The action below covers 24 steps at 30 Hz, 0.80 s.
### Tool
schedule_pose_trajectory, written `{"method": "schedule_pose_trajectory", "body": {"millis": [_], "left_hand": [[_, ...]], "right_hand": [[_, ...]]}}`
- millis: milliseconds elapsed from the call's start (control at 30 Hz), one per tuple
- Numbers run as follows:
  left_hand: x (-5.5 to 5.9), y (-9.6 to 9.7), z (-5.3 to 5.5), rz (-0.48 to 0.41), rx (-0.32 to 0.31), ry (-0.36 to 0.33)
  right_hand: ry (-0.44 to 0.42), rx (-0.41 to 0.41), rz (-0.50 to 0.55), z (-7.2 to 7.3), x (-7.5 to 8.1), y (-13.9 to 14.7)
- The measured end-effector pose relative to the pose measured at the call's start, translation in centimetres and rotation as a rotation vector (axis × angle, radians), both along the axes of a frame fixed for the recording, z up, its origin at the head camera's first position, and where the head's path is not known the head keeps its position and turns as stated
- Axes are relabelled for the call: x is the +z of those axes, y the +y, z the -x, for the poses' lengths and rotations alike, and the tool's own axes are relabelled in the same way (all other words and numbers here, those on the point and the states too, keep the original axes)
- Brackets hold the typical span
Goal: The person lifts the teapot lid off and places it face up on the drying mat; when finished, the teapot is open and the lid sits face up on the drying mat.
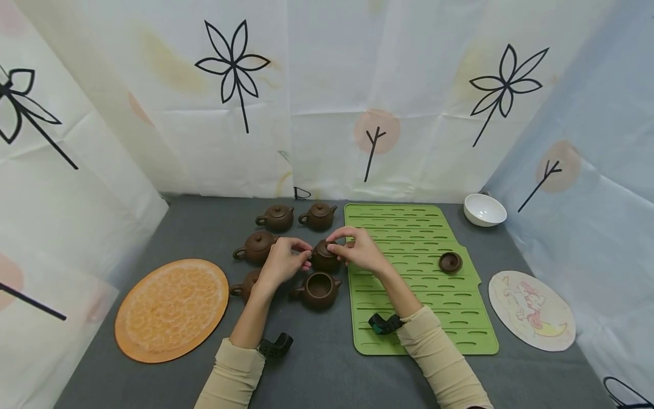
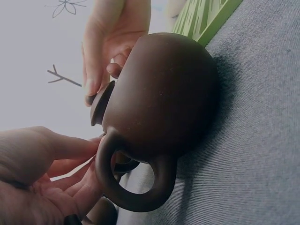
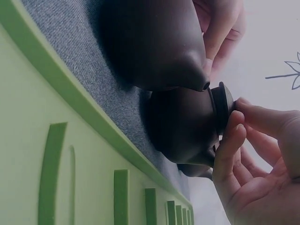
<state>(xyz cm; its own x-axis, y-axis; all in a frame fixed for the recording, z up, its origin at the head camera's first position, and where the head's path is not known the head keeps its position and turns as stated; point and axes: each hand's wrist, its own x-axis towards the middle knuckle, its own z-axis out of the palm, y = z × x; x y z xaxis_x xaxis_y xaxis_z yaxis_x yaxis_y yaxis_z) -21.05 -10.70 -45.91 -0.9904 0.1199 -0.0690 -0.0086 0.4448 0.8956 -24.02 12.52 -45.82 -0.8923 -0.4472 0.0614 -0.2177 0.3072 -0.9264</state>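
Observation:
My right hand [image 1: 361, 251] pinches the knob of a small brown lid [image 3: 224, 105], which sits tilted at the mouth of a dark brown teapot [image 1: 325, 263]. My left hand [image 1: 283, 262] reaches that teapot's handle side, thumb and fingertips pinched together at the handle. In the left wrist view the handle is partly hidden behind a nearer teapot [image 2: 164, 98]. That nearer teapot, lidless in the head view, stands just in front with its mouth open. Another brown lid [image 1: 450, 262] lies upside down on the green mat [image 1: 409, 326].
Left of my hands stand more brown teapots, one [image 1: 258, 248] beside my left hand and one [image 1: 247, 285] partly behind my forearm. Two others [image 1: 278, 218] are farther back. An orange round mat [image 1: 171, 309] lies left; a white bowl [image 1: 485, 210] and a printed round mat [image 1: 531, 309] lie right.

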Motion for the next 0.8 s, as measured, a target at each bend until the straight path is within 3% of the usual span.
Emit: {"method": "schedule_pose_trajectory", "body": {"millis": [500, 800], "left_hand": [[0.0, -0.1, 0.1, -0.006, -0.007, -0.009], [-0.1, -0.2, 0.0, -0.009, -0.02, -0.017]], "right_hand": [[-0.022, 0.001, 0.068, -0.8, 1.6, 1.3], [-0.016, -0.049, 0.066, -1.6, 2.5, 3.7]]}}
